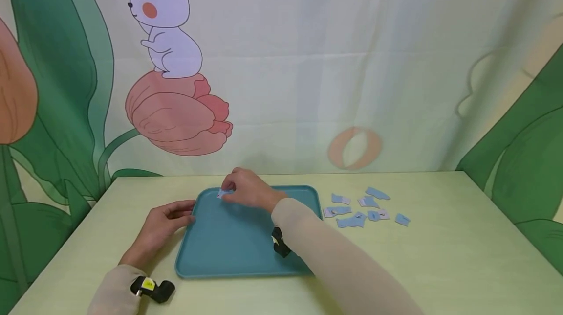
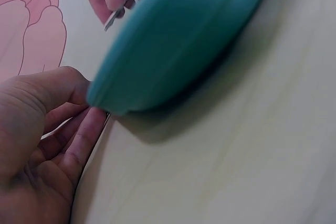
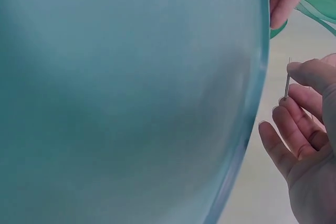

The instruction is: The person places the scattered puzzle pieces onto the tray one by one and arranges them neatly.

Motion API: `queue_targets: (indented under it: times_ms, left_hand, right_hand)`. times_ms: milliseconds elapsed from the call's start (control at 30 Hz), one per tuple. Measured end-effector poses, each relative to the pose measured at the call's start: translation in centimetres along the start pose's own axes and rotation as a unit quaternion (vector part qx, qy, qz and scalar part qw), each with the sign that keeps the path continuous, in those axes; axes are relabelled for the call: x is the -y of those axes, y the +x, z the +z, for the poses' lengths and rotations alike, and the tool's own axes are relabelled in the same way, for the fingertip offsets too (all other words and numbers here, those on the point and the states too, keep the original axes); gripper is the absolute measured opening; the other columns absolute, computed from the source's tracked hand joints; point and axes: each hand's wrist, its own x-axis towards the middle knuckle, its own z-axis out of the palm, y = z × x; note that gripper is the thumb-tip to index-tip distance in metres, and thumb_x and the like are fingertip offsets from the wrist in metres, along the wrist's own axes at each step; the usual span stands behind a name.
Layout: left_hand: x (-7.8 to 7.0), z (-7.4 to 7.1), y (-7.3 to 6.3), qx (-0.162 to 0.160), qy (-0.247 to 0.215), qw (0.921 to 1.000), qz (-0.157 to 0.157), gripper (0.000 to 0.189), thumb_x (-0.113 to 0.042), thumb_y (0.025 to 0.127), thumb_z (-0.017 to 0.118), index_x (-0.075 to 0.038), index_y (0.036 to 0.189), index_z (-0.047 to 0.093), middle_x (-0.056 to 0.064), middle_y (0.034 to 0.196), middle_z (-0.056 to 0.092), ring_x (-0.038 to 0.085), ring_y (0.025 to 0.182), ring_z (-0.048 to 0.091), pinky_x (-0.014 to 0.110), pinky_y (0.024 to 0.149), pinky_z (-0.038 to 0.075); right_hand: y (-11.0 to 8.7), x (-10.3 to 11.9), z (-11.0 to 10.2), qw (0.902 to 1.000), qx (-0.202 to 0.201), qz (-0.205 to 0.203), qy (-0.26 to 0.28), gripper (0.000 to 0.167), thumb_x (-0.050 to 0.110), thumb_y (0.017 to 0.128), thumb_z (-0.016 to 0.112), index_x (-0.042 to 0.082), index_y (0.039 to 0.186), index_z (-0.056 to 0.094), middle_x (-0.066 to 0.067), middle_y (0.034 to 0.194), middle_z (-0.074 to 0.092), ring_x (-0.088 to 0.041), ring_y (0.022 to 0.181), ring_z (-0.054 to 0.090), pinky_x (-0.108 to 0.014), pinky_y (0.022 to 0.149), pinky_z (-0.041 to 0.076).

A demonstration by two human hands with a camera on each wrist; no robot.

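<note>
My right hand [image 1: 248,189] is over the far left part of a teal tray [image 1: 233,256]. It pinches a small puzzle piece [image 1: 222,192] with a pale blue printed face. In the right wrist view this piece [image 3: 287,80] is seen edge-on between thumb and fingertips, beside the tray's rim [image 3: 257,114]. At the tray's left side, my left hand [image 1: 160,224] holds the rim. The left wrist view has the thumb and fingertips [image 2: 96,119] right at the tray's corner [image 2: 105,95].
Several loose blue and lilac puzzle pieces [image 1: 352,220] lie on the pale yellow table [image 1: 448,256], right of the tray. A curtain [image 1: 281,85] printed with a rabbit and flowers hangs behind the table. A black wrist camera [image 1: 154,289] is on the left sleeve.
</note>
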Motion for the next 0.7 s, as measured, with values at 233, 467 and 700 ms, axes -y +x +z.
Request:
queue_targets:
  times_ms: [233, 467, 700]
  left_hand:
    - [-0.1, 0.0, -0.1, -0.003, 0.005, 1.0000, -0.006, 0.050, -0.012, 0.101, 0.074, 0.004, 0.147, 0.059, 0.023, 0.135, 0.068, 0.035, 0.123, 0.066, 0.019, 0.091, 0.056]
    - [-0.1, 0.1, -0.1, -0.001, 0.000, 1.0000, -0.004, 0.050, -0.012, 0.101, 0.074, 0.004, 0.147, 0.060, 0.023, 0.135, 0.069, 0.036, 0.123, 0.066, 0.020, 0.092, 0.056]
    - [-0.2, -0.1, 0.0, -0.002, 0.005, 0.9999, -0.010, 0.052, -0.013, 0.101, 0.074, 0.005, 0.147, 0.059, 0.023, 0.136, 0.068, 0.037, 0.124, 0.066, 0.030, 0.097, 0.058]
  right_hand:
    - [1.0, 0.8, 1.5, 0.9999, 0.011, 0.009, 0.003, 0.024, 0.023, 0.102, 0.075, 0.006, 0.119, 0.078, -0.001, 0.108, 0.065, -0.013, 0.099, 0.064, -0.018, 0.090, 0.054]
    - [1.4, 1.0, 2.6, 0.9991, 0.013, 0.033, -0.025, 0.025, 0.026, 0.103, 0.074, 0.010, 0.121, 0.078, -0.001, 0.112, 0.066, -0.013, 0.102, 0.065, -0.021, 0.094, 0.054]
    - [1.9, 1.1, 3.2, 0.9988, 0.012, 0.029, -0.037, 0.023, 0.027, 0.103, 0.073, 0.011, 0.119, 0.079, -0.001, 0.113, 0.066, -0.013, 0.102, 0.066, -0.021, 0.093, 0.054]
